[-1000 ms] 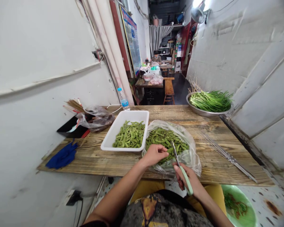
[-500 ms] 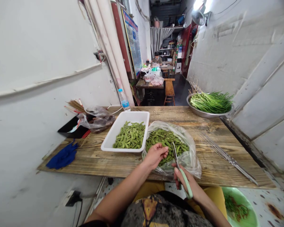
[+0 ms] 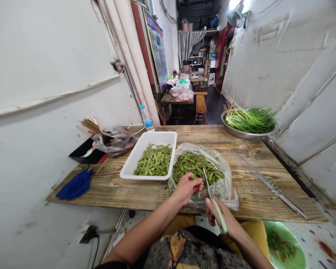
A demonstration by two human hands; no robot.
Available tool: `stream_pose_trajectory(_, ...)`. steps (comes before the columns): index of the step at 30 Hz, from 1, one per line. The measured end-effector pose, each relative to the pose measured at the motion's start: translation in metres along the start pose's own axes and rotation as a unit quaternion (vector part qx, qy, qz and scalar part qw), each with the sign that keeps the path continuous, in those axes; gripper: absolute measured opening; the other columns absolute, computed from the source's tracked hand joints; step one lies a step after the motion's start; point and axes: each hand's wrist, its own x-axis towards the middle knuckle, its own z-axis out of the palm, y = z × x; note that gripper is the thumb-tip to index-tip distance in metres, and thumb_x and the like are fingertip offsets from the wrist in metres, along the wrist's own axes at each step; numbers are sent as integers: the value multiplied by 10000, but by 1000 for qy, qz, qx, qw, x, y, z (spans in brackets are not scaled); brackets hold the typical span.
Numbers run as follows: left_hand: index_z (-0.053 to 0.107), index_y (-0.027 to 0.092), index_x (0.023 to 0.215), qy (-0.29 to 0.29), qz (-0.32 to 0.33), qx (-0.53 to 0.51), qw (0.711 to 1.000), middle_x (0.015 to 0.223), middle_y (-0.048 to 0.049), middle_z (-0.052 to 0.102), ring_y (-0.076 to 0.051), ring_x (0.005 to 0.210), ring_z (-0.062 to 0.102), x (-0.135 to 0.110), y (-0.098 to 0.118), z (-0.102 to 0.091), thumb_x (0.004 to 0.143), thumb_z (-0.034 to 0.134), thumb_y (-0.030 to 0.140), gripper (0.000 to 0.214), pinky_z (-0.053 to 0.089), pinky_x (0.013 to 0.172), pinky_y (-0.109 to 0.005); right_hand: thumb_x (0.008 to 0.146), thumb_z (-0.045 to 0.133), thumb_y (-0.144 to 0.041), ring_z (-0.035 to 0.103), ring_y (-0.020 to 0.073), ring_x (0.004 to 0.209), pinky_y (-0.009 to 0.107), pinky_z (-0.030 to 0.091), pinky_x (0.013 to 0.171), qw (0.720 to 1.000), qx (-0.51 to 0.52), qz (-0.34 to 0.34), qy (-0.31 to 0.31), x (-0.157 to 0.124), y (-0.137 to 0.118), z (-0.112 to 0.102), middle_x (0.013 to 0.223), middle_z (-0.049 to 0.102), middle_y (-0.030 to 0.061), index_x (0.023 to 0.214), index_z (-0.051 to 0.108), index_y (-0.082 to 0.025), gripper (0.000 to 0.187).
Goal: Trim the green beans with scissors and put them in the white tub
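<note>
My left hand is pinched on a green bean pod at the near edge of a clear plastic bag full of green pods. My right hand grips scissors with pale green handles, the blades pointing up toward the left fingers. A white rectangular tray holding trimmed pods stands just left of the bag on the wooden table.
A metal bowl of green chives stands at the far right. Metal skewers lie to the right. A blue cloth, a bag with bamboo sticks and a water bottle sit left. A green basin is on the floor. A person sits far back.
My left hand has drawn back a little toward me from the pile, its fingers pinched on a pod next to the scissor blades. The right hand has barely moved.
</note>
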Motion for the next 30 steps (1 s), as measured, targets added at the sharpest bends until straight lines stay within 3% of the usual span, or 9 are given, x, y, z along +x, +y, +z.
stream_pose_trajectory(8,369,178,612,2,18,23,1000,580,-5,610,-91,514,554,-4,-9,3,566,722,271,367,410,499,-196,729,481,-664,357,75,324,208,331,309,999,34,25,6,3,7,9,478,374,-99,808,482,-206,465)
stream_pose_trajectory(12,427,178,635,105,119,150,976,575,9,586,-109,516,543,3,8,-19,639,652,328,270,433,533,-238,712,519,-646,368,79,330,212,350,308,998,51,41,15,3,7,11,490,388,-99,866,474,-215,460)
stream_pose_trajectory(14,502,169,698,231,227,278,904,610,4,584,-128,578,556,8,32,-40,692,605,348,207,451,603,-266,705,516,-655,421,91,376,223,384,354,998,48,35,28,2,6,9,534,421,-84,925,476,-210,499)
stream_pose_trajectory(16,556,159,834,353,310,392,791,789,-47,620,-177,766,582,12,57,-61,726,575,328,202,454,731,-317,694,504,-679,459,103,423,237,411,404,998,44,29,35,2,5,8,569,444,-68,956,481,-201,545)
stream_pose_trajectory(19,524,151,1143,422,372,546,621,1233,-158,494,-299,1168,409,15,79,-74,744,574,272,420,317,948,-455,672,491,-712,460,111,433,251,410,415,997,53,39,34,3,9,8,585,446,-61,992,476,-200,603)
stream_pose_trajectory(21,518,179,1189,365,387,627,569,1298,-147,451,-307,1230,333,18,75,-69,785,538,252,411,225,992,-492,669,491,-715,452,111,427,251,399,404,997,58,44,29,5,12,8,591,444,-60,992,471,-201,607)
stream_pose_trajectory(25,651,252,923,113,355,728,575,957,-42,650,-233,1062,484,33,46,-48,829,499,221,181,165,994,-486,679,503,-693,454,107,431,243,395,404,998,48,42,29,5,12,7,588,439,-64,972,469,-189,584)
stream_pose_trajectory(27,660,233,821,68,327,750,571,862,-40,654,-235,1009,502,40,33,-43,816,525,224,135,164,976,-492,681,500,-688,449,102,422,239,390,398,998,43,45,31,4,10,6,581,435,-68,979,465,-183,587)
stream_pose_trajectory(30,649,197,752,65,305,761,569,864,-64,642,-247,1000,494,46,24,-39,798,545,217,115,183,955,-477,690,490,-678,442,99,409,233,383,383,998,33,45,32,3,10,4,569,430,-71,949,470,-189,553)
